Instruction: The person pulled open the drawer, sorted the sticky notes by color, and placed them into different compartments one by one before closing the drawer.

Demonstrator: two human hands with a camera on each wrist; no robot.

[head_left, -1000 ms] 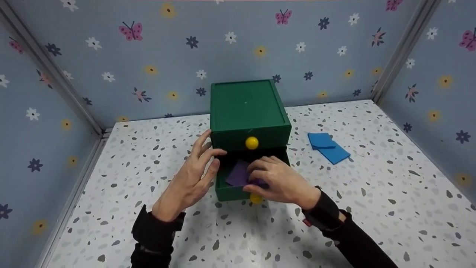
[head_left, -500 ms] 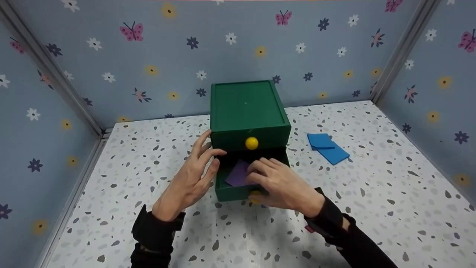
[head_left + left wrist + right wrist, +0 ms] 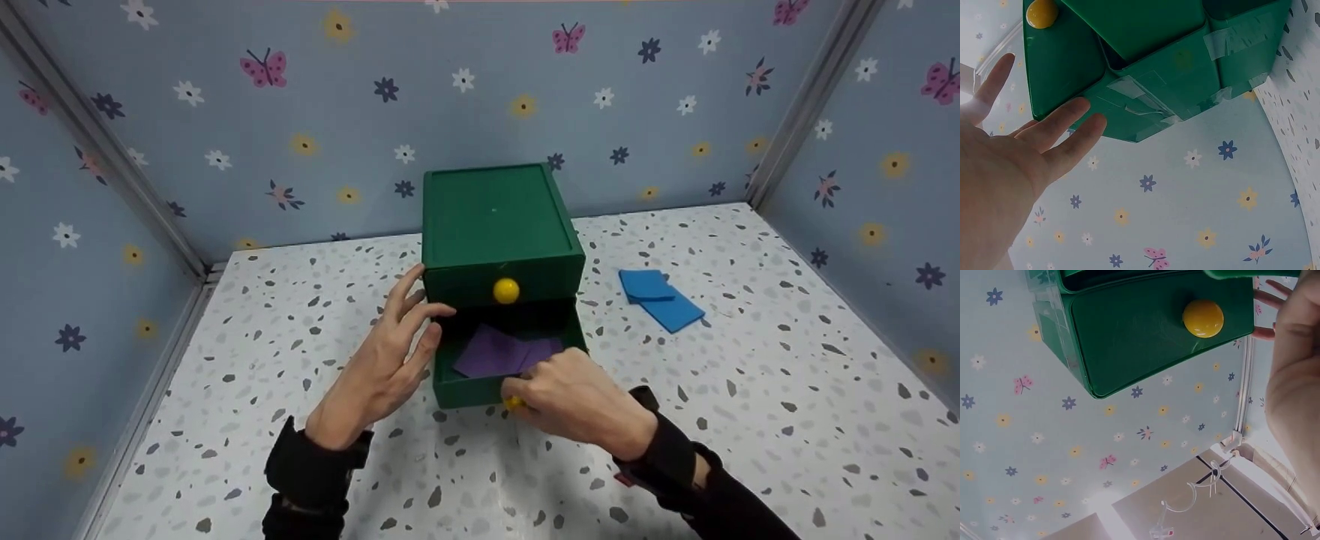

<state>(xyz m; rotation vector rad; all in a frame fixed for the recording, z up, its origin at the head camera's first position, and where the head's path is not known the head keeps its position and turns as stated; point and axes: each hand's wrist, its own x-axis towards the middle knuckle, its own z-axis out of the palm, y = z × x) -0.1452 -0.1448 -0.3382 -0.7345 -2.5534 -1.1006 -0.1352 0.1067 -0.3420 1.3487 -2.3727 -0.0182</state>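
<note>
A green two-drawer cabinet (image 3: pixel 499 214) stands against the back wall, its upper drawer closed with a yellow knob (image 3: pixel 506 291). The lower drawer (image 3: pixel 469 391) is pulled out and holds folded purple cloth-like pieces (image 3: pixel 491 352). My right hand (image 3: pixel 577 397) curls its fingers around the lower drawer's yellow knob (image 3: pixel 513 403), which is mostly covered. With its fingers spread and relaxed, my left hand (image 3: pixel 379 367) touches the cabinet's left front edge. In the left wrist view, fingertips (image 3: pixel 1081 106) rest along the cabinet's side.
A folded blue cloth-like piece (image 3: pixel 664 298) lies on the speckled tabletop (image 3: pixel 750 390) right of the cabinet. Patterned blue panels (image 3: pixel 337 112) enclose the back and both sides. Clear tape (image 3: pixel 1140 95) runs along the cabinet's side.
My right hand has come out of the lower drawer, moving toward me, and now grips its knob. The purple pieces are left lying inside. My left hand has stayed in place.
</note>
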